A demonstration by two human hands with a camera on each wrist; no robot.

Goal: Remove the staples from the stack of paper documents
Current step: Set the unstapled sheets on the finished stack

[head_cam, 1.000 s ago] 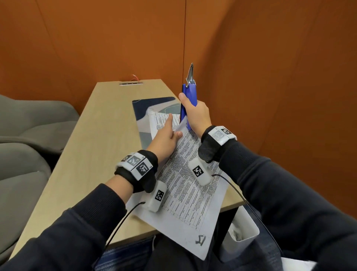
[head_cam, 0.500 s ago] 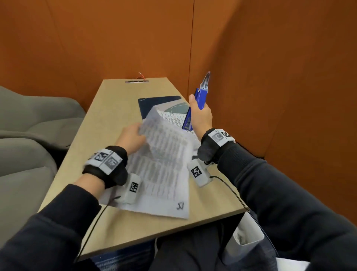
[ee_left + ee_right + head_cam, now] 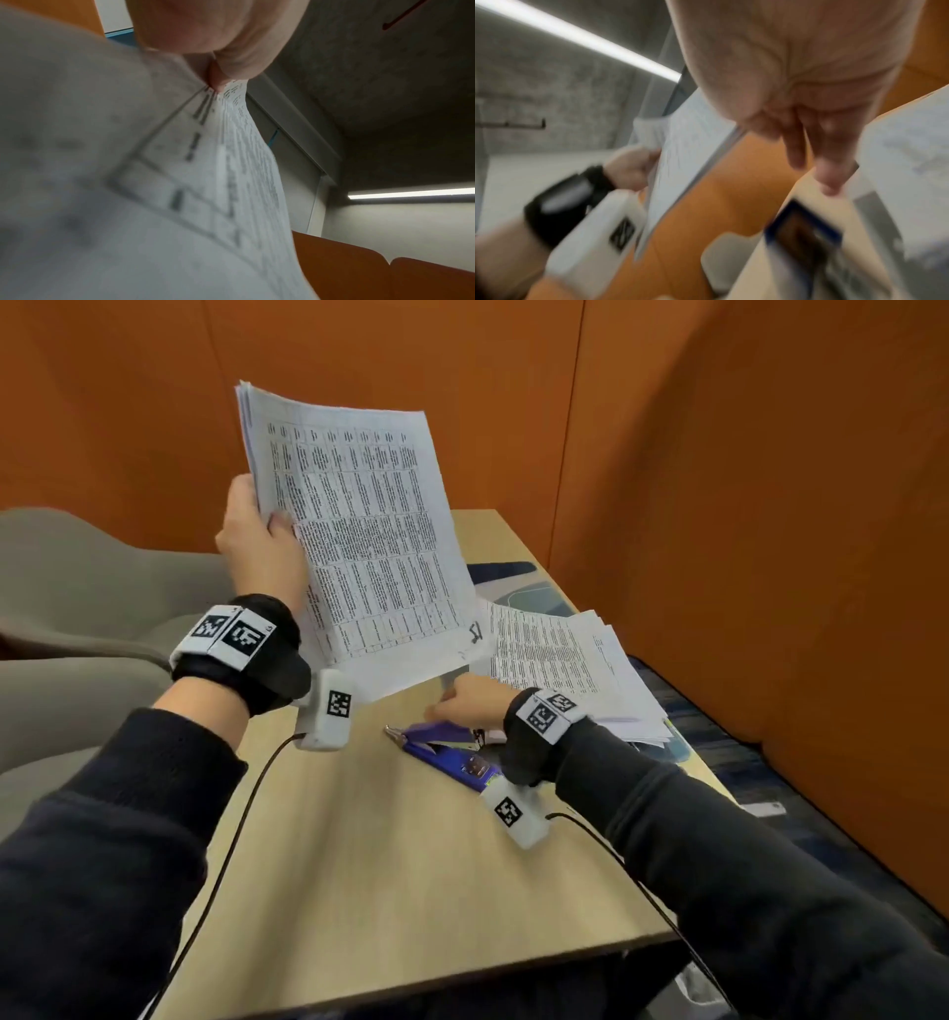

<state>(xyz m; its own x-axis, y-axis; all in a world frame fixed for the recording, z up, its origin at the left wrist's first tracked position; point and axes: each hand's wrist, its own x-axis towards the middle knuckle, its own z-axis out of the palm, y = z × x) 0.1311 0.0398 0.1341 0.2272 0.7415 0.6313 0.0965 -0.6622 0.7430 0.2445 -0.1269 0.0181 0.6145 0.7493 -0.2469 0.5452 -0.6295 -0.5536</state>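
Note:
My left hand grips a printed sheaf of papers by its left edge and holds it upright above the table. In the left wrist view the thumb pinches that sheaf. The blue staple remover lies flat on the table, metal tip pointing left, partly under my right wrist. My right hand hovers low just beyond it with fingers straight, holding nothing. A loose stack of printed documents lies at the right of the table. No staple can be made out.
The wooden table has bare room at the front and left. A dark blue mat lies under the stack. Grey chairs stand at the left. Orange walls close in behind and at the right. Sensor cables trail from both wrists.
My left hand has lifted the sheaf off the table into the air. My right hand has come down, laid the staple remover on the table and let go of it.

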